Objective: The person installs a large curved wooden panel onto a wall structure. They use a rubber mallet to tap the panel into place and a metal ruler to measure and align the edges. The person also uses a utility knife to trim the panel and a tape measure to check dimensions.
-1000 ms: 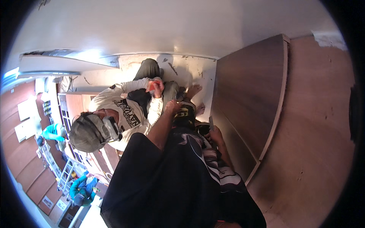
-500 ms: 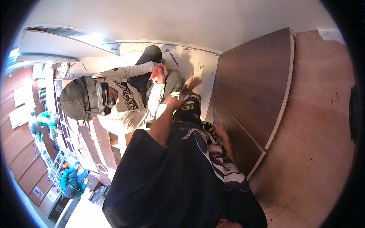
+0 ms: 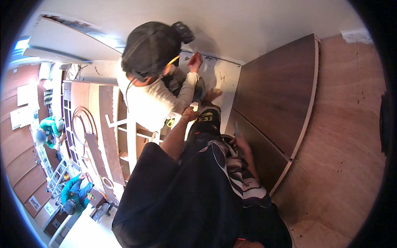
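Observation:
My left hand (image 3: 190, 114) is closed at the end of my stretched-out arm, beside my knee. A small pale piece (image 3: 194, 106) shows at its fingers; its kind I cannot make out. Over by the brown panels, my right hand (image 3: 240, 143) is wrapped round a flat grey strip-like tool (image 3: 237, 129), which points up and away from me. Close in front on the left, a co-worker in a pale long-sleeved shirt (image 3: 151, 101) and dark cap leans forward. That person's hand (image 3: 196, 63) holds a small red piece (image 3: 192, 60).
Two brown panels (image 3: 275, 87) with a seam between them stand to my right, with a bare plywood surface (image 3: 343, 124) beyond. A wooden frame and boards (image 3: 94, 95) are at left. Farther off are two people in green (image 3: 74, 188), a ladder (image 3: 58, 175) and a white surface (image 3: 89, 229).
The co-worker has leaned forward and to the right, head turned down, and the red piece has moved up and right with the hand. My hands have barely moved.

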Available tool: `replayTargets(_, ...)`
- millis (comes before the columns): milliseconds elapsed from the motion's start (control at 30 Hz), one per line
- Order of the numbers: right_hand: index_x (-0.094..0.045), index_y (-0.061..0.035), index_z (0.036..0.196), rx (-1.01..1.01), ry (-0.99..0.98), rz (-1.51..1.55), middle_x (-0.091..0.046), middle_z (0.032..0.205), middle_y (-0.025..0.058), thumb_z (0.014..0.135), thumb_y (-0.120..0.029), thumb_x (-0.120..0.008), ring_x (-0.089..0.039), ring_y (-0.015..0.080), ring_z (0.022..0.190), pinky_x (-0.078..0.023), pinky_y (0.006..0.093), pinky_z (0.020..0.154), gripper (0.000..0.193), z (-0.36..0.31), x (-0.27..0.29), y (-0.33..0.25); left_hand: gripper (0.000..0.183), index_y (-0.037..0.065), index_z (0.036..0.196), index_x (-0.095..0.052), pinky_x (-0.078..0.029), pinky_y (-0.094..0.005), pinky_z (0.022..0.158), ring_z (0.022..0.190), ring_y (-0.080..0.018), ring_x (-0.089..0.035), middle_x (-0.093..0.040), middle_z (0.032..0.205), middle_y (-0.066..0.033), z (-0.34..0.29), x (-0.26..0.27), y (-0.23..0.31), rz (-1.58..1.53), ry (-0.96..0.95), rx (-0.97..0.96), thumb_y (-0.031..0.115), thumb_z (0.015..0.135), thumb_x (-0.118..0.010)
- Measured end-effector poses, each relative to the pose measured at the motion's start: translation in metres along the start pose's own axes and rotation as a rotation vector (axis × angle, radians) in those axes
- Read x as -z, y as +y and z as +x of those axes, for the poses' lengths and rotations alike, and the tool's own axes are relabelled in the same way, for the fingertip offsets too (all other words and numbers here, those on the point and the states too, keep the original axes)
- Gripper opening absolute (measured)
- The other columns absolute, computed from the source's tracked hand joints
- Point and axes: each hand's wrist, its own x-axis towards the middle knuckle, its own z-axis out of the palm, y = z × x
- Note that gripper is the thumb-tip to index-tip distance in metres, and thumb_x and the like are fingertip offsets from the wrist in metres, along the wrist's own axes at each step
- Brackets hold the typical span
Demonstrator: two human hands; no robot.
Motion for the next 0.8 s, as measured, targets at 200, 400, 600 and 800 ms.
replayTargets(200,-0.054,-0.0003,0.136,-0.032,0.058,-0.006,-0.077,0.087,0.0182,0.103,-0.026,-0.049,-0.065,0.0218,0.057,-0.053,0.0396,0.052,0.041,0.014,0.011,0.035,0.089,0.002,0.151,-0.052,-0.043,-0.0481,0.117,0.140,-0.0396,-0.054,-0.055,0.151,-0.0267,-0.051,0.036,0.093,-0.148,-0.159,-0.043,0.062,0.087,-0.067)
replayTargets(400,-0.057,0.0004,0.127,0.054,0.070,0.015,-0.076,0.082,0.0179,0.103,-0.028,-0.048,-0.067,0.0239,0.055,-0.054,0.0404,0.053,0.038,0.002,0.003,0.027,0.074,0.004,0.140,-0.061,-0.047,-0.0469,0.111,0.132,-0.0382,-0.059,-0.064,0.137,-0.0243,-0.047,0.030,0.075,-0.007,-0.095,-0.067,0.058,0.089,-0.064)
replayTargets(600,-0.059,0.0010,0.118,0.040,0.096,0.019,-0.075,0.083,0.0182,0.102,-0.023,-0.048,-0.070,0.0247,0.059,-0.054,0.0405,0.055,0.031,-0.024,0.011,0.019,0.086,0.004,0.147,-0.058,-0.040,-0.0460,0.120,0.145,-0.0371,-0.049,-0.053,0.154,-0.0220,-0.036,0.016,0.057,0.111,-0.215,-0.102,0.066,0.087,-0.068)
replayTargets(800,-0.058,0.0002,0.120,0.116,0.140,0.136,-0.074,0.089,0.0200,0.101,-0.019,-0.048,-0.071,0.0262,0.065,-0.057,0.0408,0.056,0.029,0.003,0.004,0.051,0.068,0.001,0.120,-0.073,-0.052,-0.0520,0.104,0.120,-0.0436,-0.066,-0.069,0.128,-0.0272,-0.019,0.007,0.037,0.354,-0.205,-0.232,0.062,0.099,-0.051)
